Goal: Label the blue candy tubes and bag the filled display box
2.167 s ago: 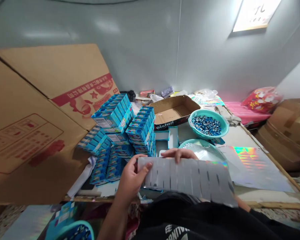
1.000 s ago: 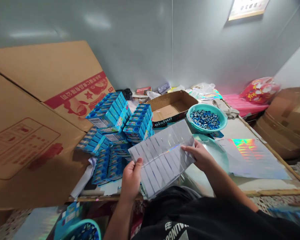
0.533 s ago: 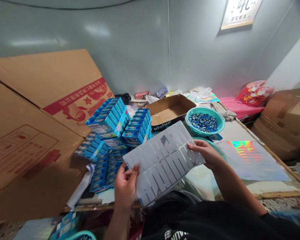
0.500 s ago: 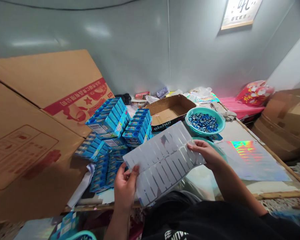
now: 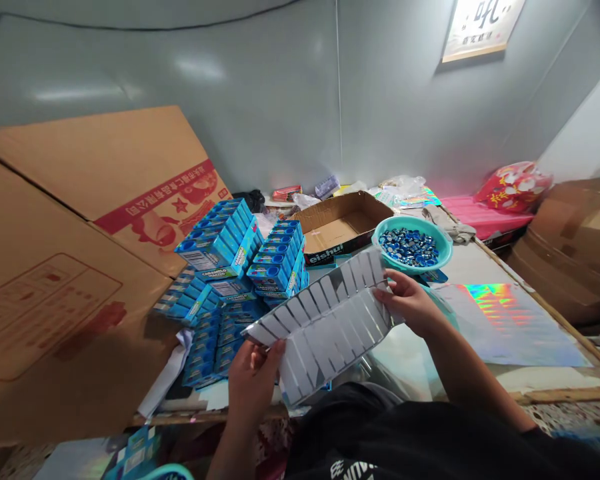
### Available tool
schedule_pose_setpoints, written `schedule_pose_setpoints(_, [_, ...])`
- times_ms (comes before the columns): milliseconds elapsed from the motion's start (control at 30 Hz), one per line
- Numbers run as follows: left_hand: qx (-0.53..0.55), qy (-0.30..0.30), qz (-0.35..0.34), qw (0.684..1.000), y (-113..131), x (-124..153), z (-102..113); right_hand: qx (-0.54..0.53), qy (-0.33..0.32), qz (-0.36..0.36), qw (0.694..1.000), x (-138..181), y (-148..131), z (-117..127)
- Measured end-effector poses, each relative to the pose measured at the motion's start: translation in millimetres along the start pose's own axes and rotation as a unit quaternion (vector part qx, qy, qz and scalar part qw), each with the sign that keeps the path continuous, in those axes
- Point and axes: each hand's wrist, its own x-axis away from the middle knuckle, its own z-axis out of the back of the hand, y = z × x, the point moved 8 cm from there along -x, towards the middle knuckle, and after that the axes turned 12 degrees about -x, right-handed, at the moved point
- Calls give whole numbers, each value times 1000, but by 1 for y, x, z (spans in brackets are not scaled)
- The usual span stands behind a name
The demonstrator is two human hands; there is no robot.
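My left hand [image 5: 254,380] pinches the lower left edge of a white sticker sheet [image 5: 330,330], thumb on top. At its right edge my right hand [image 5: 411,303] grips the same sheet between thumb and fingers. Rows of white rectangles with shiny strips between them cover the sheet, and it is bent along a lengthwise crease in the middle. Blue candy boxes [image 5: 275,263] stand stacked beyond my left hand. Just past my right hand is a turquoise basin [image 5: 445,257] of small shiny blue pieces.
A large brown carton [image 5: 55,280] rises at the left. An open shallow cardboard box [image 5: 340,220] sits at the back. Iridescent sheets [image 5: 520,333] lie on the table at right. A red patterned bag [image 5: 513,187] rests on pink material at the far right.
The sheet has folded along its middle crease; its far half now tilts up and shows more shiny strips. Both hands keep their hold, nearly in place.
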Motion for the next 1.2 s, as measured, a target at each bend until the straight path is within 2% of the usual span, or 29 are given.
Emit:
schedule_pose_setpoints(67, [22,-18,-56,998,7,-2,-1,10,-7,25,1000,0,-6,-1])
schedule_pose_setpoints(133, [56,-70,-93,992,13,-2,-6,23,-19,50,998,1,-12,-2])
schedule_pose_setpoints(200, [89,-127,-61,986,11,-4,-10,28,-33,58,997,1,-16,-2])
schedule_pose_setpoints(300, [139,-221,35,965,4,0,-18,31,-40,61,997,1,-19,0])
schedule_pose_setpoints(367, [153,-249,71,954,3,3,-20,32,-44,62,997,1,-18,-2])
schedule_pose_setpoints(433, [114,-223,73,965,1,4,-17,36,-44,60,997,2,-13,-6])
schedule_pose_setpoints(533, [-49,-157,56,985,-4,2,-10,41,-28,46,998,-1,1,-12])
schedule_pose_setpoints(633, [-223,-122,11,967,-5,-5,-12,34,7,26,999,-9,15,-10])
schedule_pose_setpoints(700, [-293,-92,-51,950,0,-10,-18,9,-13,-11,1000,-12,25,-13])
schedule_pose_setpoints(767, [-312,-72,-98,942,2,-10,-28,3,-77,-33,996,-8,29,-26])
schedule_pose_setpoints(800, [-305,-75,-98,944,-1,-8,-34,19,-116,-30,993,-3,29,-34])
schedule_pose_setpoints(867, [-274,-97,-55,955,-13,-2,-47,104,-186,11,977,12,28,-53])
schedule_pose_setpoints(933, [-214,-128,18,968,-29,6,-60,214,-248,68,942,29,34,-73])
schedule_pose_setpoints(1000, [-122,-137,89,979,-41,12,-70,320,-289,113,895,44,48,-89])
schedule_pose_setpoints(1100, [19,-146,162,976,-51,17,-81,433,-298,143,839,53,74,-99])
schedule_pose_setpoints(1133, [54,-152,179,970,-52,18,-84,449,-296,149,830,52,81,-99])
schedule_pose_setpoints(1200, [99,-165,198,961,-52,20,-87,444,-289,160,833,47,88,-97])
